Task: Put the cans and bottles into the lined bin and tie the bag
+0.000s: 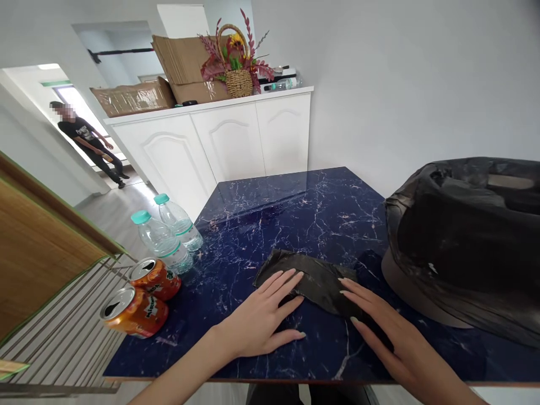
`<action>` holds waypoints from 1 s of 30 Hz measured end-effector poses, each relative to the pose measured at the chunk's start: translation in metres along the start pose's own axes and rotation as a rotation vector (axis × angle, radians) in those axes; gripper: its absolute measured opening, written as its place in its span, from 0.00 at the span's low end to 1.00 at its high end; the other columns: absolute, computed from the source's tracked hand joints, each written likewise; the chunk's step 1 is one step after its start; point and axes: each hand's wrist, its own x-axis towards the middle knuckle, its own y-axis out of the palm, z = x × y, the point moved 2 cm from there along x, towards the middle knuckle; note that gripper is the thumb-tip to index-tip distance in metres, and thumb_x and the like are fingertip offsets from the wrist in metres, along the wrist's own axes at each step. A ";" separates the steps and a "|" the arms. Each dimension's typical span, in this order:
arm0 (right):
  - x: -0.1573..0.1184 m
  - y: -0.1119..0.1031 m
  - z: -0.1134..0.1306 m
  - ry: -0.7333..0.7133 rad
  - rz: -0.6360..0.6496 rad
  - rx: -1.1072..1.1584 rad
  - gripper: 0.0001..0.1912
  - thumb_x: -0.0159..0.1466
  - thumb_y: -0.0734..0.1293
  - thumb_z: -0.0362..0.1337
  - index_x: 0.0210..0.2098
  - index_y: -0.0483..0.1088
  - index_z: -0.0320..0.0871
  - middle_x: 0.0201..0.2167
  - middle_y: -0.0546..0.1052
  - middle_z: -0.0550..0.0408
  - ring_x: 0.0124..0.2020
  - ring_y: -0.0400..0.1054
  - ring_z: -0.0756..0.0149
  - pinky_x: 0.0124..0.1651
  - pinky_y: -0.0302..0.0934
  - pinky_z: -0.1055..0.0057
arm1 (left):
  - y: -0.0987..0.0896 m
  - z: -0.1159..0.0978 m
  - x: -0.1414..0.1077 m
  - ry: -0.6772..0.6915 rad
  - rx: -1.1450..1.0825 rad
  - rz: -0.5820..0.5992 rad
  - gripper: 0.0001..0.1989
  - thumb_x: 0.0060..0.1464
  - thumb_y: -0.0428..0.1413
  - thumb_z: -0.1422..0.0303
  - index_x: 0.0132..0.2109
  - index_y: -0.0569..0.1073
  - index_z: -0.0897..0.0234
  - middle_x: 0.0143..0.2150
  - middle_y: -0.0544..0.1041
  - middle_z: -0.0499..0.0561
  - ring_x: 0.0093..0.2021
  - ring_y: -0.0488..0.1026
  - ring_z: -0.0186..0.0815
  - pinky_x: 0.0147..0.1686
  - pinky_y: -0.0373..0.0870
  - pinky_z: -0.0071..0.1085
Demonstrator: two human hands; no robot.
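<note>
A folded black plastic bag [312,275] lies flat on the blue marbled table [270,219] in front of me. My left hand [268,315] rests palm down, its fingers stretched out over the bag's left part and its thumb on the tabletop. On the bag's right end lie the fingers of my right hand [386,332], also outstretched and slightly apart. Neither hand grips anything. To the right stands a bin [405,287] lined with a black bag [464,247], its liner draped over the rim.
Two orange soda cans [141,318] and two clear bottles [162,239] with teal caps stand along the table's left edge. Beyond them is a wire rack [63,337]. A white cabinet [211,140] holds cardboard boxes [135,97] and a flower basket [239,83]. A person [86,135] stands in the doorway.
</note>
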 end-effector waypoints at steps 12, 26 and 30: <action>0.002 -0.004 0.000 0.010 -0.078 0.072 0.29 0.80 0.60 0.43 0.78 0.53 0.62 0.75 0.67 0.56 0.73 0.65 0.56 0.68 0.71 0.56 | 0.045 0.020 0.072 -0.203 -0.005 -0.014 0.34 0.77 0.44 0.49 0.76 0.62 0.67 0.81 0.53 0.63 0.82 0.45 0.51 0.79 0.50 0.55; 0.012 -0.014 0.002 -0.017 -0.188 0.117 0.20 0.78 0.62 0.40 0.68 0.66 0.52 0.67 0.76 0.49 0.67 0.73 0.55 0.65 0.74 0.58 | 0.094 0.056 0.236 -0.333 0.006 -0.092 0.33 0.77 0.42 0.52 0.75 0.63 0.71 0.79 0.58 0.69 0.80 0.53 0.56 0.76 0.54 0.57; 0.014 -0.013 -0.003 -0.018 -0.193 0.120 0.20 0.78 0.62 0.38 0.68 0.66 0.51 0.66 0.77 0.49 0.66 0.74 0.55 0.63 0.76 0.60 | 0.099 0.047 0.293 -0.282 0.029 -0.120 0.30 0.75 0.44 0.56 0.74 0.65 0.72 0.78 0.62 0.70 0.77 0.60 0.57 0.74 0.57 0.58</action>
